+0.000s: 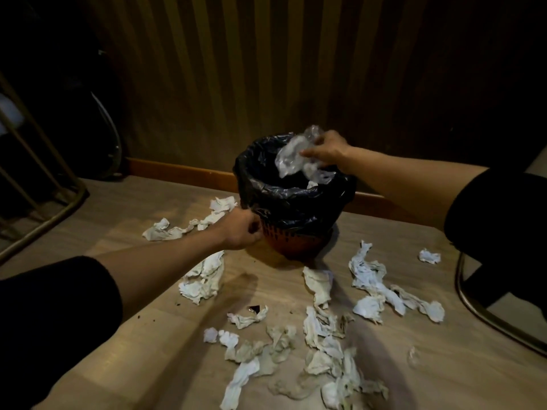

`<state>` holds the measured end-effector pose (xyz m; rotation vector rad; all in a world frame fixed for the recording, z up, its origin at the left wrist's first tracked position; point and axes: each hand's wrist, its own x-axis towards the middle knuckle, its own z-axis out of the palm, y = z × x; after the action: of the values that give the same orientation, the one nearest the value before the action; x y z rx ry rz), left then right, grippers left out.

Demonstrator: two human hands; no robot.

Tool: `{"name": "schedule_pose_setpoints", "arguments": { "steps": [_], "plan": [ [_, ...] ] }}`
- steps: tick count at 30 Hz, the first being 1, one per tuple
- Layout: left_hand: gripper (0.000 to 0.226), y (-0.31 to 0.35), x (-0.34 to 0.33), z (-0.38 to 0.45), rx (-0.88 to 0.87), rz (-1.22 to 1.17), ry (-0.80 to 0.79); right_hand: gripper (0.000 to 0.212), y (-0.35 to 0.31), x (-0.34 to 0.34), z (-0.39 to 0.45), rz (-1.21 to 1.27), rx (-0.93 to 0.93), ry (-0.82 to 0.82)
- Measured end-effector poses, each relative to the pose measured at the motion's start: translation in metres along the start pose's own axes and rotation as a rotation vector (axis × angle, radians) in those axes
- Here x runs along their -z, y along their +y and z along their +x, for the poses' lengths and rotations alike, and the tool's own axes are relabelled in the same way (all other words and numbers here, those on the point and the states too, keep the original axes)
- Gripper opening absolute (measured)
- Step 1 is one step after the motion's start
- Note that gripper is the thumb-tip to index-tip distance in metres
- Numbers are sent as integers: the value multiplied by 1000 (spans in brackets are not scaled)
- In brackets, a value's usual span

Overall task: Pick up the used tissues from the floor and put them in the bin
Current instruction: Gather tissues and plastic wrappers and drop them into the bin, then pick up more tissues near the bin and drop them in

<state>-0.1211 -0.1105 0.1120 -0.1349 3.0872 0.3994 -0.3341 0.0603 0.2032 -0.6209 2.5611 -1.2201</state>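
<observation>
The left hand (241, 232) is gripping the bin (291, 202) rim while the right hand (328, 150) is clutching crumpled tissues (291, 156) over its mouth. Scattered tissues (322, 344) are crowding the floor (118, 220); the bin's inside is lying in shadow.

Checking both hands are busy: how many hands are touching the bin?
2: left hand grips the bin side; right hand holds crumpled tissue over its liner's rim.

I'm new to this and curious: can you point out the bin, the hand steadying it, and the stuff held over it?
bin (296, 244): head view, perforated side wall.
left hand (241, 232): head view, back of hand.
crumpled wad (291, 156): head view, its middle.
</observation>
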Motion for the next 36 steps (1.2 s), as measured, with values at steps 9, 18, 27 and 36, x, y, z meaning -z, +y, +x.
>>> {"name": "schedule_pose_setpoints", "arguments": {
  "steps": [9,18,27,36],
  "plan": [
    [3,15,-23,7,-76,9,-79,20,66,45,-13,-35,-68,270],
    [26,55,-69,27,-138,67,-260,8,183,76,-43,-316,-280,167],
    [36,83,-124,69,-211,93,-332,20,284,101,-61,-615,-431,-144],
    [50,112,-183,111,-236,32,-378,57,364,70,-57,-787,-473,-222]
  ]
}}
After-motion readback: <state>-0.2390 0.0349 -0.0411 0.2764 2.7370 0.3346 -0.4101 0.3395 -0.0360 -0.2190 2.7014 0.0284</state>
